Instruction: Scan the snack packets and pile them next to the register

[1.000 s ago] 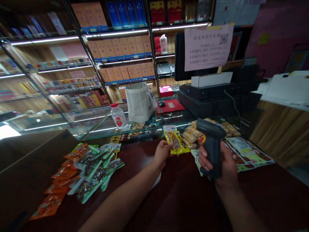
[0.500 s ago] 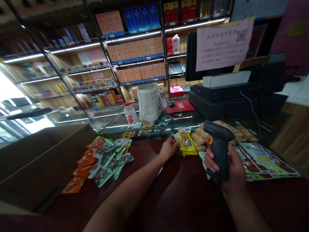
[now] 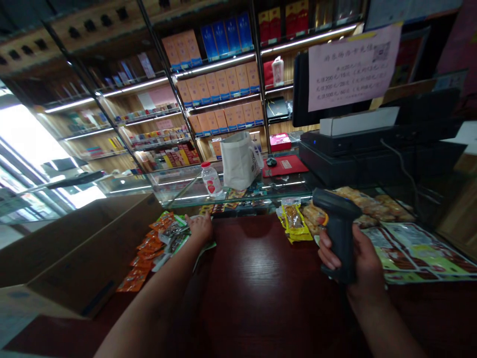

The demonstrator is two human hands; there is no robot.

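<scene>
Table [image 3: 257, 288] is dark red-brown wood with a shiny patch of light in the middle, and it butts up against a glass counter [image 3: 179, 191]. Behind that it's all lit shelves [image 3: 219, 99] full of boxed stuff, plus a monitor [image 3: 300, 99] with a paper sign [image 3: 350, 69] stuck on it. Bright daylight at far left.

Count so far: one scanner [image 3: 339, 233], one carton [image 3: 70, 243], one bottle [image 3: 211, 181] with a red cap, one white bag [image 3: 238, 161], one mouse [image 3: 271, 162] on a red mat [image 3: 288, 166]. Four blue boxes [image 3: 226, 37] up top, three tan ones [image 3: 181, 48] beside them. Orange packs [image 3: 145, 253] and green packs [image 3: 173, 233] overlap way too much to count, same with the yellow packs [image 3: 294, 219].

Right hand [image 3: 367, 263] has its fingers wrapped around the scanner's handle, held up over the table's right side. Left hand [image 3: 200, 226] is at the green packs next to the carton, thumb and fingers spread wide; can't tell if they touch.

Compared with half a second ago, the left hand is off the yellow packs and way over on the other side. Yellow pile just lies there by itself now. Scanner's still in the same grip.
</scene>
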